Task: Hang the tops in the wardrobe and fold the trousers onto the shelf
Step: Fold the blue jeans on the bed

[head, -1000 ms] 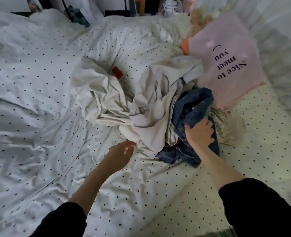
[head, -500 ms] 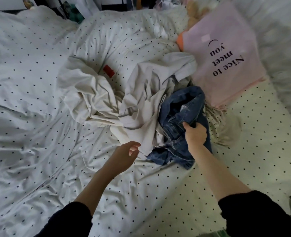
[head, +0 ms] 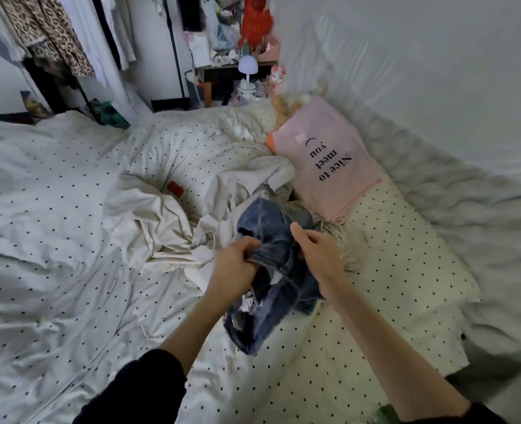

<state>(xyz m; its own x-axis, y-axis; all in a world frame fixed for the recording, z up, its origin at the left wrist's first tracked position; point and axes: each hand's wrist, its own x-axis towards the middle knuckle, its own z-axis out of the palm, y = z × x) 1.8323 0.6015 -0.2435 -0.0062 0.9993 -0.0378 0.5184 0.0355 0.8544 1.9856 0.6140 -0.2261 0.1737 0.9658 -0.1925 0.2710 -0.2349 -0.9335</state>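
Left hand (head: 236, 264): fingers curled round a fold of the jeans (head: 271, 280), gripping the denim at its 9 o'clock edge. Right hand (head: 320, 255): thumb raised, fingers tucked into the denim at the 3 o'clock side; it holds the same garment. Both hands sit close together, the jeans bunched between them, lifted partly off the bed (head: 54, 240), the lower end hanging toward 6 o'clock. Both sleeves are dark and pushed back from the forearms.

At 10 o'clock from the hands lies a crumpled cream top (head: 167, 221), touching the jeans along its near edge. A small red tag (head: 175, 189) rests on the bedding just beyond it. At 1 o'clock lies a pink pillow (head: 329, 160) printed "Nice to meet you". The spotted bedding is heavily creased.

Further out, at 11 o'clock, garments hang on a rail (head: 54, 35), one leopard-printed. At 12 o'clock stands a cluttered side table (head: 234, 68) with a small white lamp (head: 248, 67).
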